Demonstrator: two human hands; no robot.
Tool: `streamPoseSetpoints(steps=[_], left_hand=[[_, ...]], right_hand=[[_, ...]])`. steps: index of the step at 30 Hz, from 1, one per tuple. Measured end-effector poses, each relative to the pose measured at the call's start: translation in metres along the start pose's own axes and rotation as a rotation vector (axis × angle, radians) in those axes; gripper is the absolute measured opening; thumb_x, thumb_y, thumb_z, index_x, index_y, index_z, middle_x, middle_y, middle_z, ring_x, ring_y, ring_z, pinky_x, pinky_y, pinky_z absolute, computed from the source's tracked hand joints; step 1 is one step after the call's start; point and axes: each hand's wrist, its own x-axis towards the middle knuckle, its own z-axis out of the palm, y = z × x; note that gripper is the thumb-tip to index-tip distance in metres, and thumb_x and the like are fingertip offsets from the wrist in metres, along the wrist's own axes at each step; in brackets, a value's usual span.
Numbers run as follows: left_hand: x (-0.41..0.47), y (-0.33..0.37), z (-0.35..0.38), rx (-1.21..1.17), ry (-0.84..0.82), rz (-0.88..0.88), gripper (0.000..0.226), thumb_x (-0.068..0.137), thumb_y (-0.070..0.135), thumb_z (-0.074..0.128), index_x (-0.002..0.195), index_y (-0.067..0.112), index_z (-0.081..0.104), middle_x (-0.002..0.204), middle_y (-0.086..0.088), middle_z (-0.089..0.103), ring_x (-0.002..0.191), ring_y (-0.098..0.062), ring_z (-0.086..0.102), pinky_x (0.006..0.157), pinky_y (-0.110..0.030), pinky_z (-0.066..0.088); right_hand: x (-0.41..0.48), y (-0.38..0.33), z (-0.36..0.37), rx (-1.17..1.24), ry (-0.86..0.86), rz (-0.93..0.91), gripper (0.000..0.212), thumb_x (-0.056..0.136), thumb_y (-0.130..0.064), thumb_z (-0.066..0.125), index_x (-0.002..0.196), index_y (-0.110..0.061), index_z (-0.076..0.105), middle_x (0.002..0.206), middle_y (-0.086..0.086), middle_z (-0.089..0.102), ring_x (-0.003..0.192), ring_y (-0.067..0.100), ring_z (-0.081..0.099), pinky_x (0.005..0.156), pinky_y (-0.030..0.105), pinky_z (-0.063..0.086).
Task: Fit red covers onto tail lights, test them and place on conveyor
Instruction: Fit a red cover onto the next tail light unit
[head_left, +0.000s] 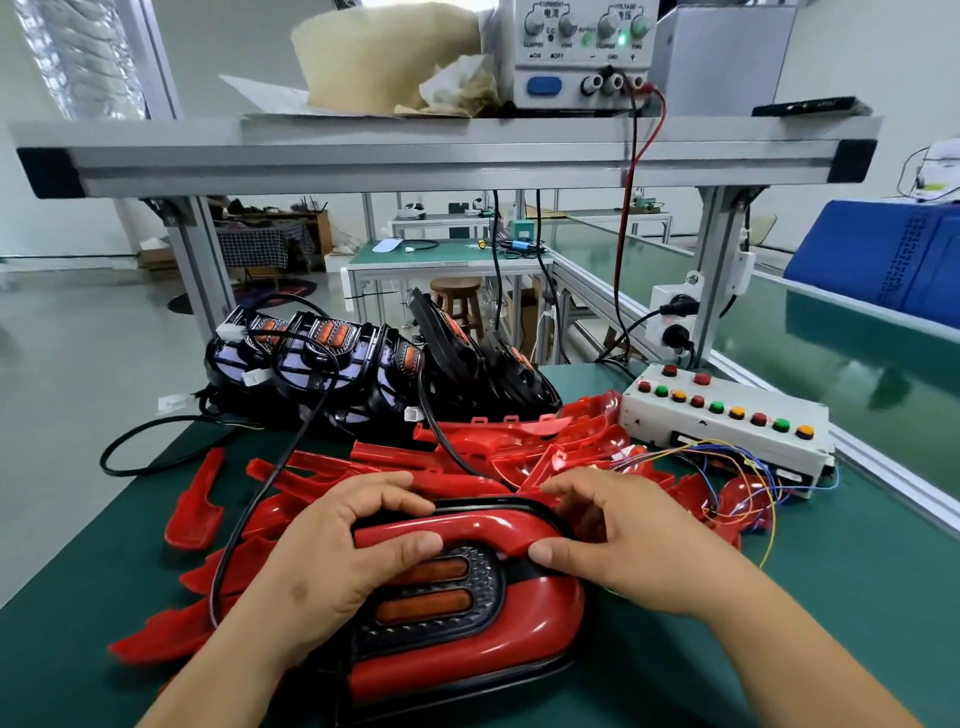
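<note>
On the green desk (810, 639) close before me, the tail light (467, 649) lies face up with the upper red cover (467, 527) on it. My left hand (332, 566) and right hand (628, 545) pinch that cover, thumbs on top, fingers (384, 493) curled over the back rim. It looks like stiff, glossy plastic (probably light and slippery, with brittle clips), so I'd press evenly near both ends.

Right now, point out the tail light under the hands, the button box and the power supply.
tail light (431, 608): head view, on its lower amber lens.
button box (727, 432): head view, on its white top face.
power supply (576, 67): head view, on its front panel below the knobs.
</note>
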Motion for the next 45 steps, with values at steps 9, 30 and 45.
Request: streamPoseSetpoints(steps=[9, 30, 45], left_hand=[[-0.002, 0.002, 0.001, 0.235, 0.105, 0.204, 0.011, 0.076, 0.039, 0.072, 0.086, 0.043, 0.070, 0.105, 0.041, 0.061, 0.104, 0.017, 0.056, 0.080, 0.005, 0.037], [0.003, -0.001, -0.001, 0.236, 0.075, 0.141, 0.030, 0.076, 0.064, 0.051, 0.100, 0.051, 0.062, 0.108, 0.030, 0.058, 0.107, 0.015, 0.050, 0.081, -0.009, 0.037], [-0.009, 0.015, -0.002, -0.032, 0.130, 0.133, 0.044, 0.055, 0.053, 0.078, 0.097, 0.055, 0.068, 0.103, 0.026, 0.069, 0.099, 0.008, 0.063, 0.079, -0.017, 0.047]], right_hand=[[0.002, -0.003, 0.005, -0.016, -0.045, -0.074, 0.029, 0.084, -0.050, 0.067, 0.111, -0.053, 0.057, 0.097, -0.041, 0.056, 0.102, -0.016, 0.051, 0.083, 0.003, 0.038], [0.003, -0.007, 0.013, 0.059, 0.014, -0.003, 0.056, 0.082, -0.050, 0.069, 0.134, -0.043, 0.050, 0.122, -0.020, 0.050, 0.113, -0.007, 0.046, 0.095, 0.009, 0.034], [0.001, -0.015, 0.019, 0.999, -0.079, 0.147, 0.059, 0.063, -0.030, 0.078, 0.118, -0.014, 0.065, 0.115, 0.007, 0.071, 0.108, 0.024, 0.067, 0.095, 0.035, 0.053]])
